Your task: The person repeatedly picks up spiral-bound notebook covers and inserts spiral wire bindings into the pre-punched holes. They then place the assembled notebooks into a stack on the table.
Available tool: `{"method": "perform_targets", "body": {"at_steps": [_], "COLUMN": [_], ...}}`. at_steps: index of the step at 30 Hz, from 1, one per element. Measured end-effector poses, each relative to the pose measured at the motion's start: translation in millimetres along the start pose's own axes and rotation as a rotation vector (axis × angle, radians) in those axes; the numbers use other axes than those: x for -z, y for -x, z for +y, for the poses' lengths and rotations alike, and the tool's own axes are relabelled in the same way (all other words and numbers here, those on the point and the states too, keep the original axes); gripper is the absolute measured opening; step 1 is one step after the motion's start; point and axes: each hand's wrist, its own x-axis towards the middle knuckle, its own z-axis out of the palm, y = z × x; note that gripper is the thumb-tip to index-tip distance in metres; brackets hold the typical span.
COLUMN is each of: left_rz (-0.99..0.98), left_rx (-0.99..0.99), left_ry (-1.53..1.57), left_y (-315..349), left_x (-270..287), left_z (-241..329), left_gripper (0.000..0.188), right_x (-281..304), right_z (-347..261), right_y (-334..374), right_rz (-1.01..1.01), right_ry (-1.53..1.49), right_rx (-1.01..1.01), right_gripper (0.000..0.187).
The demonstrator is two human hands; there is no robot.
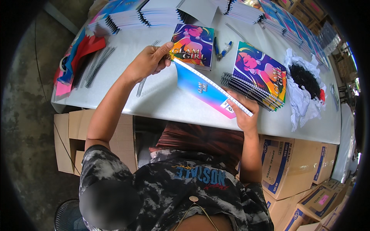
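Observation:
Slanting over the near table edge is a notebook (205, 89) with a blue-to-pink cover and a row of punched holes along its white spine edge. My right hand (246, 114) grips its lower right end, thumb on the cover. At the upper left corner my left hand (156, 57) is closed in a pinch; exactly what lies between the fingertips is partly hidden. Just beyond, a stack of notebooks (192, 44) with a colorful illustrated cover lies flat. On the right sits another stack of notebooks (260, 71), black coils showing along its side.
Loose spiral coils (94, 67) lie at the left beside red and blue material (73, 61). Blue-handled pliers (223, 50) rest past the stacks. Crumpled white cloth (302, 96) holds a black tangle at right. More notebook stacks (162, 13) line the far side; cardboard boxes (289, 165) stand below.

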Motion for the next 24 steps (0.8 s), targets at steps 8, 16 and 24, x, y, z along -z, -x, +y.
{"method": "perform_targets", "body": {"at_steps": [8,16,24], "left_rz": [-0.072,-0.190,-0.141], "left_rx": [-0.061,-0.146,-0.185], "left_ry": [-0.101,0.021,0.012], "left_y": [11,12,7], "left_x": [1,-3,10], "left_z": [8,-6,-7], "left_gripper": [0.048,0.035,0.040], "right_x": [-5,-2,-6], "right_z": [-2,0,-1], "right_y": [5,5,7], "right_rz": [0.153,0.103,0.163], "right_ry": [-0.038,-0.053,-0.096], "right_rx": [-0.147,-0.128,-0.156], "right_gripper": [0.024,0.025,0.026]}}
